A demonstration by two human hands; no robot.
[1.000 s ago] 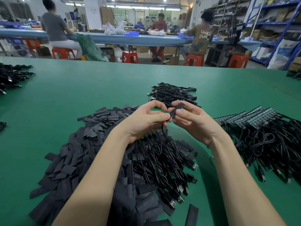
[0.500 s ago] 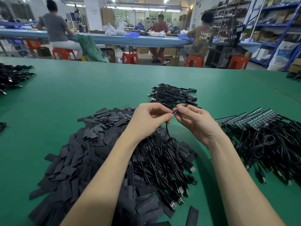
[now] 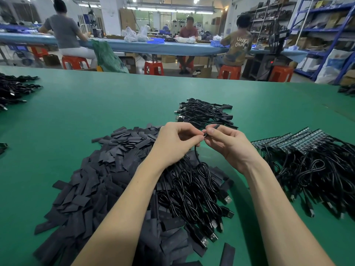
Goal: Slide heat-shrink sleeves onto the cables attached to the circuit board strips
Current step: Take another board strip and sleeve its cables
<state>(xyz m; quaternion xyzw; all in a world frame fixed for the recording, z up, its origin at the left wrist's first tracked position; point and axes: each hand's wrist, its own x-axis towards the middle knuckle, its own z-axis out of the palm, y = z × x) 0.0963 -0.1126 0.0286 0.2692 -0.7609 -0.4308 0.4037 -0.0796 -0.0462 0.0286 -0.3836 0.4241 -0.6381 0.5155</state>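
Observation:
My left hand (image 3: 176, 143) and my right hand (image 3: 228, 144) meet above the green table. Between their fingertips sits a black heat-shrink sleeve (image 3: 212, 128), pinched by my right hand. My left hand pinches the black cable (image 3: 197, 156) that hangs from it into a bundle of black USB cables (image 3: 194, 192) under my wrists. A large heap of flat black sleeves (image 3: 99, 179) lies to the left. At the right lie circuit board strips (image 3: 294, 141) with black cables (image 3: 317, 179) attached.
A second cable bundle (image 3: 205, 113) lies just beyond my hands. More black cables (image 3: 13, 89) sit at the far left table edge. Three people sit on red stools (image 3: 153, 68) at a blue bench behind. Blue shelving (image 3: 326, 31) stands at the right.
The sleeve stood up flat between my fingers a second ago; now it lies lower and shows as a thin sliver. Both hands have shifted slightly and drawn close together.

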